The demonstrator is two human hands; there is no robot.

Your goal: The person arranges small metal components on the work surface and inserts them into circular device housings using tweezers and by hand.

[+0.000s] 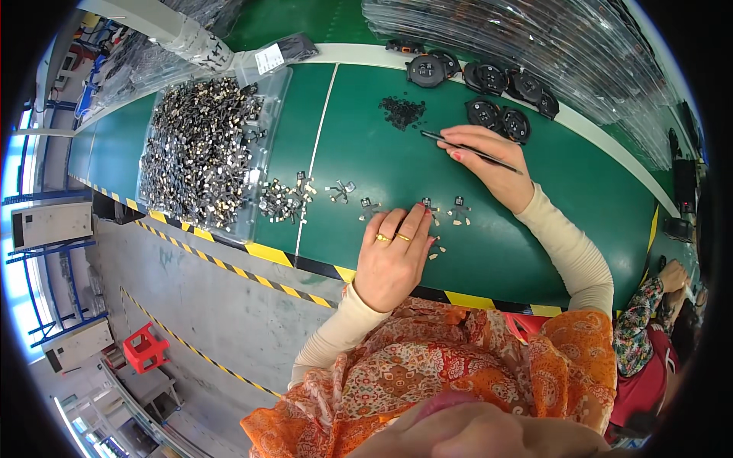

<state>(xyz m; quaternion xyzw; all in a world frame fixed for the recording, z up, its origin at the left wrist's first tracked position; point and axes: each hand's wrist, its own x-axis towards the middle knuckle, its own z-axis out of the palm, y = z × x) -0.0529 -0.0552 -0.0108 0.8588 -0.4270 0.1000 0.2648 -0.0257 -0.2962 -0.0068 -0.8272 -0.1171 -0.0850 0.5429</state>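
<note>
My left hand lies palm down near the table's front edge, fingers stretched. One fingertip touches a small black-and-metal part in a loose row. To its right lies a similar part with thin arms and pale tabs; smaller pale pieces rest beside the hand. My right hand is raised over the table, closed round a slim dark pen-shaped tool; I cannot tell its exact kind. The tool's far end points toward a heap of tiny black pieces.
A clear plastic tray heaped with small parts stands left on the green table. Loose parts lie beside it. Black round housings line the back edge before stacked clear plastic trays. Another person's hand is far right.
</note>
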